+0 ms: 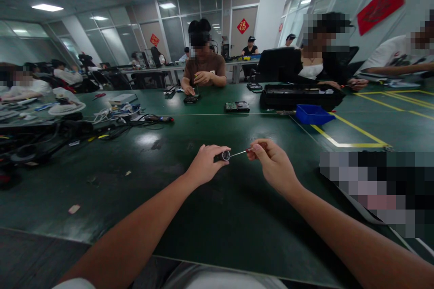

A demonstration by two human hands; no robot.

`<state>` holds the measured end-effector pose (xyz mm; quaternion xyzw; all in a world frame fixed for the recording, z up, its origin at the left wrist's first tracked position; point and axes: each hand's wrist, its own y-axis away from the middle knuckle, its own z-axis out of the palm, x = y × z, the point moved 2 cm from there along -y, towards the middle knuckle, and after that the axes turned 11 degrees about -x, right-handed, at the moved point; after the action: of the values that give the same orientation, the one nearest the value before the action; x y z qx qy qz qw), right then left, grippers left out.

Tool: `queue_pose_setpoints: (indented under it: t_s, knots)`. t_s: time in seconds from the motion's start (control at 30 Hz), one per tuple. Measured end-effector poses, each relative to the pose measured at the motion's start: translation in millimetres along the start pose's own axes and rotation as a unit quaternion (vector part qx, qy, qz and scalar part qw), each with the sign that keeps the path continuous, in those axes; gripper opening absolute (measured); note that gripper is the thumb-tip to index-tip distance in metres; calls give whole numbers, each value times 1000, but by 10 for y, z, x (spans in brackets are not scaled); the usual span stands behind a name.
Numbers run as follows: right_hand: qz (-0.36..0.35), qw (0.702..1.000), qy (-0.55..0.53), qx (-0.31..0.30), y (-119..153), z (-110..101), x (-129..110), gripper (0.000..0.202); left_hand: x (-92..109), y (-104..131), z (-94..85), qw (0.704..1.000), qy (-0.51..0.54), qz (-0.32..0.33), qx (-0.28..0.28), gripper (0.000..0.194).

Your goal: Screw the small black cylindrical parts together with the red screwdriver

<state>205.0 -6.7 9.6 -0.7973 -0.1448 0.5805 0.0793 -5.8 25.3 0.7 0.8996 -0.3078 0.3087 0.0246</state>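
Above the middle of the green table, my left hand [206, 162] is closed around a small dark cylindrical part [222, 156] with a pale ring at its end. The round end faces right, and the rest of the part is hidden by my fingers. My right hand [273, 162] grips the reddish handle of a screwdriver [239, 153]. Its thin metal shaft points left, with the tip at or close to the ringed end; whether they touch I cannot tell.
Ahead on the green table [190, 216] lies a hard drive [237, 106]. A blue bin [313, 114] and a long black tray [301, 96] stand beyond at right. Cables [125, 115] clutter the left side. Across the table, a person in a brown shirt [206, 70] handles another drive.
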Motion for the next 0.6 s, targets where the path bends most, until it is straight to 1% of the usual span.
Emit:
queue_pose_setpoints:
  t_s: [0.1, 0.2, 0.43, 0.53, 0.6]
  knots:
    - [-19, 999, 42, 0, 40, 34, -76, 21, -13, -4, -7, 1000, -5, 0, -2, 37]
    - [-23, 998, 51, -7, 63, 60, -109, 20, -6, -4, -18, 1000, -11, -6, -2, 37]
    - [2, 999, 53, -11, 40, 45, -55, 21, -15, -7, 2, 1000, -18, -6, -4, 38]
    - [4, 998, 60, 9, 46, 22, -54, 22, -42, -12, 16, 1000, -20, -2, -8, 38]
    - [-7, 997, 67, 32, 57, -1, -67, 23, -52, -12, 19, 1000, -19, 0, -9, 38]
